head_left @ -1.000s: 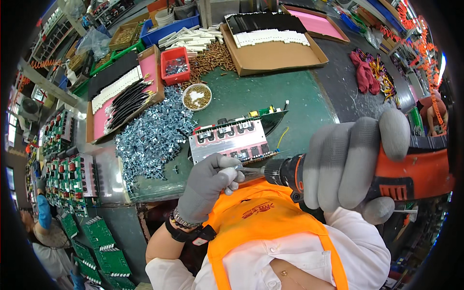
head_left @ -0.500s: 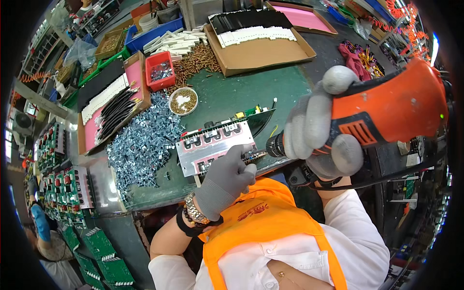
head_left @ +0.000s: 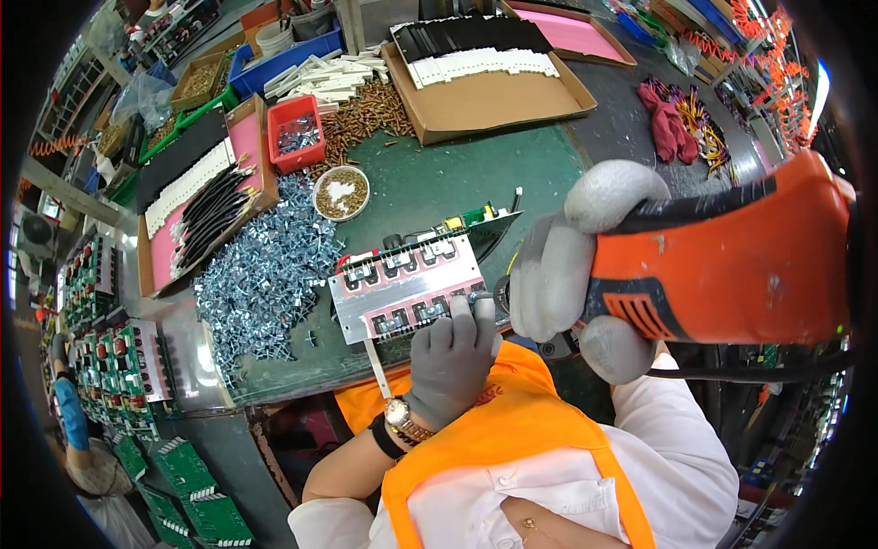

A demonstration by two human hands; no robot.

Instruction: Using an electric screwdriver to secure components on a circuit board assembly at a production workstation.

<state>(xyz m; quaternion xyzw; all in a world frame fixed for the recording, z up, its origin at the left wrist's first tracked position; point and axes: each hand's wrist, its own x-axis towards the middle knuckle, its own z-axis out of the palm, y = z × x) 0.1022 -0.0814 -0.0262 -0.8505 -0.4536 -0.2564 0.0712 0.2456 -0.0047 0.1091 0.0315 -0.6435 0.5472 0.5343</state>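
Note:
My right hand, in a grey glove, grips an orange-and-black power screwdriver, lying sideways with its nose toward the left. In front of it a silver metal plate with rows of black components lies on the bench, a green circuit board along its far side. My gloved left hand reaches to the plate's near right corner. Its fingertips are drawn together beside the driver's tip; whatever they pinch is too small to make out. A pale strip sticks out under the plate's near edge.
Left of the plate lies a heap of small metal clips. Beyond are a white tub of screws, a red bin, brass-coloured parts and cardboard trays. A black cable trails from the driver. Circuit boards stand far left.
My left hand has turned and moved slightly right, its fingertips now at the plate's corner. The driver has swung to a more level position, its rear lower. The view has shifted slightly.

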